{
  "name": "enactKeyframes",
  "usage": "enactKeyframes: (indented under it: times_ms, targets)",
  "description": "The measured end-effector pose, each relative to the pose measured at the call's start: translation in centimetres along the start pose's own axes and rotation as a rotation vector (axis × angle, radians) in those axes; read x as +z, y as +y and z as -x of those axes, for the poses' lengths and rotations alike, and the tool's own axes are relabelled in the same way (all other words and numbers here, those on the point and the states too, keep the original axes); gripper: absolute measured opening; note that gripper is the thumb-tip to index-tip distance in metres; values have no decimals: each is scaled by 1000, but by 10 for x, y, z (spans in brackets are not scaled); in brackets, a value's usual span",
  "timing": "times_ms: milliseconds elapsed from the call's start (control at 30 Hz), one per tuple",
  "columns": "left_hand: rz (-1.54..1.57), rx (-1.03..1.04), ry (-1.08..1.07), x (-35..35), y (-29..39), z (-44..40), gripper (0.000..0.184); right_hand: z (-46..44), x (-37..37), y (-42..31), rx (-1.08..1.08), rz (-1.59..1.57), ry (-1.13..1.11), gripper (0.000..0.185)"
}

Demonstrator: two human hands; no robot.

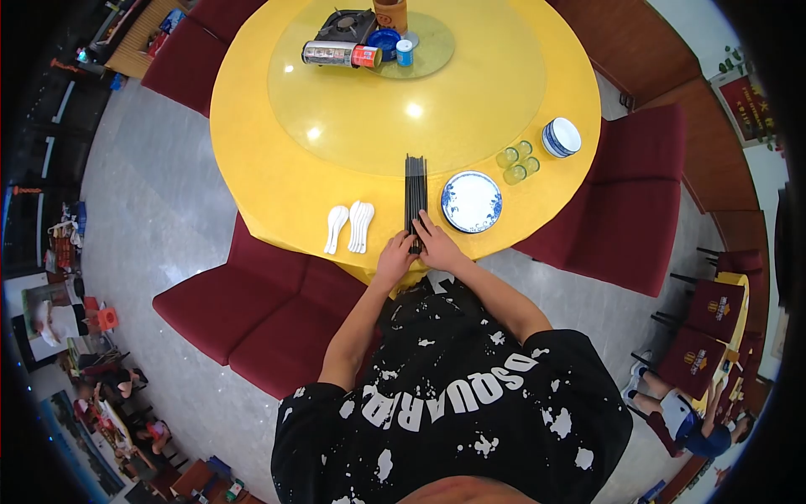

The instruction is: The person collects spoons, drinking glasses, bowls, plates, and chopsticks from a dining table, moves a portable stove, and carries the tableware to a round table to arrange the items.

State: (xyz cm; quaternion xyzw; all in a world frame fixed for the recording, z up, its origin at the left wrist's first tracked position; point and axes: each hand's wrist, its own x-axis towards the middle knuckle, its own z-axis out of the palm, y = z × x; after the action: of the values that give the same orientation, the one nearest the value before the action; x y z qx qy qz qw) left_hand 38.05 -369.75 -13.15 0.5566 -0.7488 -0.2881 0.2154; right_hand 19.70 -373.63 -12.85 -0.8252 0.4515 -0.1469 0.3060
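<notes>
A bundle of black chopsticks (416, 185) lies on the yellow-covered table, pointing away from me, its near ends at the table's front edge. From the left, my left hand (396, 254) closes its fingers around those near ends. My right hand (437, 241) grips the bundle from the other side, its fingers laid over the sticks. White soup spoons (361, 227) lie in two nested groups left of my hands. A stack of white plates with blue flowers (472, 202) stands just right of the chopsticks.
Several glasses (516, 161) and stacked bowls (561, 137) stand at the right. A glass turntable (353, 126) bears a portable stove (346, 27), a gas canister (340, 55) and a brown container (390, 15). Dark red chairs (634, 202) flank the table; other people sit farther off.
</notes>
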Motion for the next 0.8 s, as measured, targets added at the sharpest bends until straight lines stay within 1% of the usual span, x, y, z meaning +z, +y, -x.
enactKeyframes:
  times_ms: [100, 233, 300, 333, 400, 500, 633, 700, 733, 800]
  targets:
    - [11, 16, 17, -5, 3, 0, 63, -6, 5, -1, 42, -2, 96, 82]
    - [10, 23, 11, -7, 4, -3, 67, -10, 10, -2, 40, 60, 8, 83]
    - [0, 15, -42, -6, 1, -3, 68, -9, 11, -2, 47, 75, -7, 84]
    - [-4, 11, -69, -5, -1, -2, 69, -7, 11, -1, 45, 57, 46, 84]
    - [-16, 36, -57, -3, -4, 0, 68, -2, 14, 1, 43, 18, 153, 85]
    - [1, 54, -54, -2, -7, 3, 69, 1, 22, 4, 128, 26, 166, 90]
    - [49, 17, -65, -6, -3, -1, 73, 3, 12, 5, 113, -50, 28, 97]
    - [53, 39, -39, -7, -2, -6, 78, 4, 5, 5, 88, -59, -39, 100]
    - [56, 49, -26, -7, -3, -8, 80, 4, 5, 4, 92, -51, -33, 101]
    - [44, 63, -97, -9, -9, -12, 82, 5, 8, 3, 98, -36, -22, 101]
